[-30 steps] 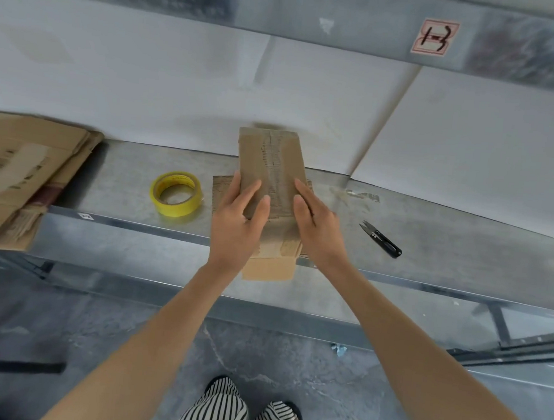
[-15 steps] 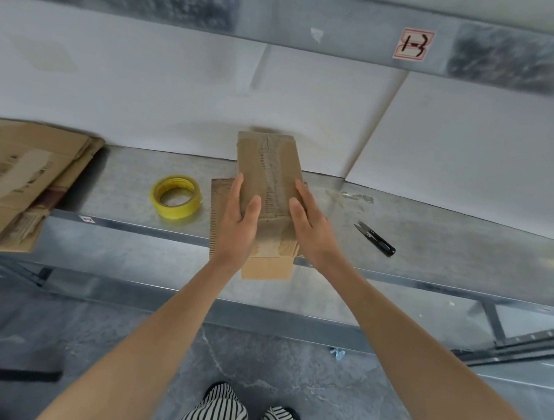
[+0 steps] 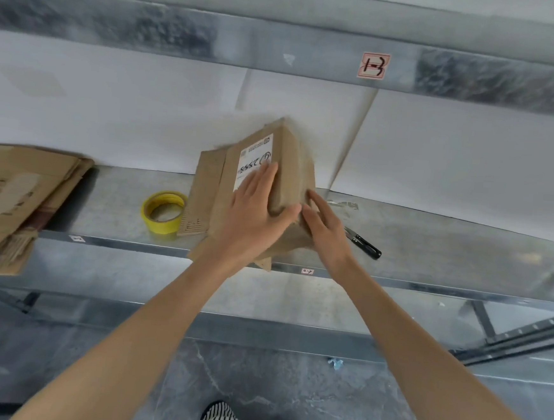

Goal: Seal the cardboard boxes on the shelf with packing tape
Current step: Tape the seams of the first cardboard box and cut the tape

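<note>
Cardboard box (image 3: 294,164): tipped up on one corner on the metal shelf (image 3: 432,242), squeezed between both hands. It is blurry, so it is likely turning.
Left hand (image 3: 255,218): fingers lie flat and spread over the white label (image 3: 254,160), thumb across the near corner. It presses and does not wrap round.
Right hand (image 3: 329,229): flat fingers push on the other side of the box. Nothing is pinched.
Yellow tape roll (image 3: 162,212): lies on the shelf just left of the left hand, with no hand on it.
Black snips (image 3: 364,244): lie on the shelf just right of the right hand.
Flat cardboard piece (image 3: 203,197): sits low on the left hand's side. I cannot tell if it is joined to the box.
Slip risk: only flat hands hold the box, so it may slide out and drop off the front edge below the wrists.
Bump risk: a swing left may knock the tape roll, and a swing right may hit the snips.
Flap risk: flaps I cannot see may pop open as it tips.
</note>
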Demonstrator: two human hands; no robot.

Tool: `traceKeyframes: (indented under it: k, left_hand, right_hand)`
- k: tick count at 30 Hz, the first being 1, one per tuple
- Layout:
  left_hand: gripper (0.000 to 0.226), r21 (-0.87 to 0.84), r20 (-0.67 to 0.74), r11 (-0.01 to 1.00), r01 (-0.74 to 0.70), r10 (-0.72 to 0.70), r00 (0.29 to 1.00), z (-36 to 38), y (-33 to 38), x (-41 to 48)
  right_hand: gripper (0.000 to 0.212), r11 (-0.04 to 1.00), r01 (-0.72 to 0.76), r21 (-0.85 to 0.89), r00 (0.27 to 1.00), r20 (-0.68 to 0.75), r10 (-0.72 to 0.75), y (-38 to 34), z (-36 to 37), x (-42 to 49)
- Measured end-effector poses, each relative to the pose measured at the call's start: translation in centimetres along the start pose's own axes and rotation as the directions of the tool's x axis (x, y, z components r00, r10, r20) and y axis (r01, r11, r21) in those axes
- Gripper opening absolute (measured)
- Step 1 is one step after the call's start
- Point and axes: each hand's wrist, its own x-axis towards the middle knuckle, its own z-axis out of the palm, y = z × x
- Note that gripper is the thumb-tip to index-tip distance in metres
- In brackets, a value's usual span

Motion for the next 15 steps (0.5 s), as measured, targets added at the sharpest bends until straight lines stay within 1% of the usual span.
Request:
traceKeyframes:
  k: [2, 3, 5, 6, 7, 9, 10, 12, 14, 15]
  left_hand:
    - [0.078, 0.072, 0.081, 0.997, -0.04, 0.034, 0.996, 0.2, -0.1, 0.1]
    - [0.079, 0.091, 0.108, 0.994, -0.064, 0.055, 0.993, 0.3, 0.0, 0.1]
    - [0.08, 0.103, 0.151, 0.989, -0.11, 0.093, 0.984, 0.6, 0.1, 0.4]
    - [0.08, 0.083, 0.172, 0.989, -0.119, 0.103, 0.98, 0.7, 0.3, 0.5]
    - [0.078, 0.044, 0.193, 0.993, -0.112, 0.102, 0.976, 0.8, 0.4, 0.6]
    - [0.071, -0.019, 0.222, 0.996, -0.089, 0.091, 0.971, 0.8, 0.5, 0.9]
    - [0.068, -0.019, 0.228, 0.996, -0.091, 0.093, 0.969, 0.8, 0.5, 1.0]
    - [0.062, -0.024, 0.225, 0.996, -0.091, 0.094, 0.97, 0.7, 0.2, 0.9]
    - [0.058, -0.067, 0.195, 0.997, -0.043, 0.055, 0.979, 0.3, -0.3, 0.8]
    - [0.056, -0.061, 0.174, 0.998, -0.015, 0.025, 0.984, 0.0, -0.8, 0.8]
  right_hand:
    - [0.048, 0.994, -0.076, 0.082, 0.997, 0.016, 0.075, 0.1, -0.5, -0.2]
    - [0.046, 0.991, -0.098, 0.089, 0.995, 0.016, 0.097, 0.0, -0.8, -0.2]
    - [0.036, 0.993, -0.106, 0.053, 0.994, 0.004, 0.106, -0.3, -1.5, 0.0]
    - [0.032, 0.994, -0.102, 0.033, 0.995, -0.009, 0.102, -0.6, -1.8, 0.2]
    - [0.036, 0.994, -0.103, 0.024, 0.995, -0.016, 0.103, -0.9, -2.1, 0.4]
    - [0.061, 0.99, -0.142, 0.023, 0.99, -0.002, 0.142, -1.4, -2.3, 0.7]
    - [0.069, 0.986, -0.164, 0.016, 0.986, 0.01, 0.164, -1.5, -2.3, 0.8]
    - [0.072, 0.983, -0.183, -0.003, 0.983, 0.018, 0.183, -1.5, -2.2, 0.8]
    - [0.068, 0.984, -0.176, 0.02, 0.984, -0.005, 0.176, -1.5, -2.2, 0.8]
    - [0.065, 0.984, -0.172, 0.043, 0.985, -0.025, 0.173, -1.5, -2.4, 0.8]
